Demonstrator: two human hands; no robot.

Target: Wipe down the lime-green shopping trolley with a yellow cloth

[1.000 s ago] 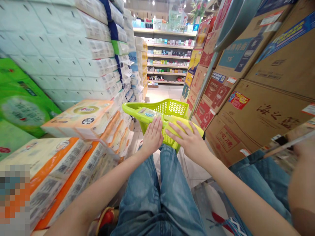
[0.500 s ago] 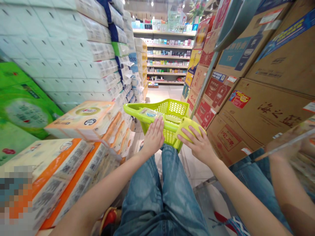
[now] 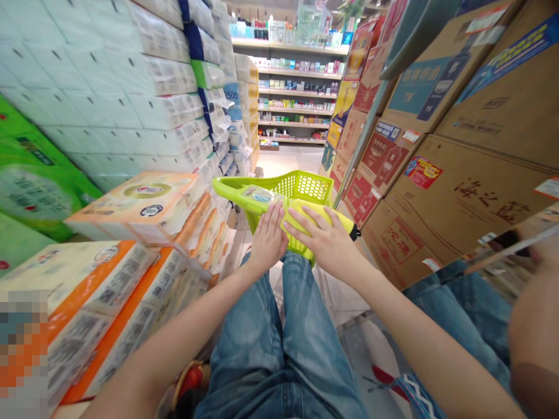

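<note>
A lime-green plastic shopping basket [image 3: 305, 185] with a perforated wall stands in the aisle in front of my knees. My left hand [image 3: 269, 233] is open, its straight fingers lying flat over the near rim beside a clear label [image 3: 257, 195]. Its fingertips are close to a yellow, rounded, elongated thing [image 3: 343, 220] with a black end, whose kind I cannot make out. My right hand [image 3: 325, 233] lies over that yellow thing, its slightly spread fingers curved across the top. The yellow thing extends rightward along the basket's near side, and the hand hides part of it.
Tissue packs [image 3: 131, 201] are piled at my left, below a tall white stack [image 3: 109, 87]. Cardboard cartons [image 3: 489, 192] line the right side, with a grey pole [image 3: 362, 151] before them. Stocked shelves [image 3: 301, 96] close off the far end. A reflecting surface [image 3: 463, 308] is at lower right.
My right hand has moved left towards my left hand. The yellow thing has turned, now showing its length and black end. The left hand stays on the basket's rim.
</note>
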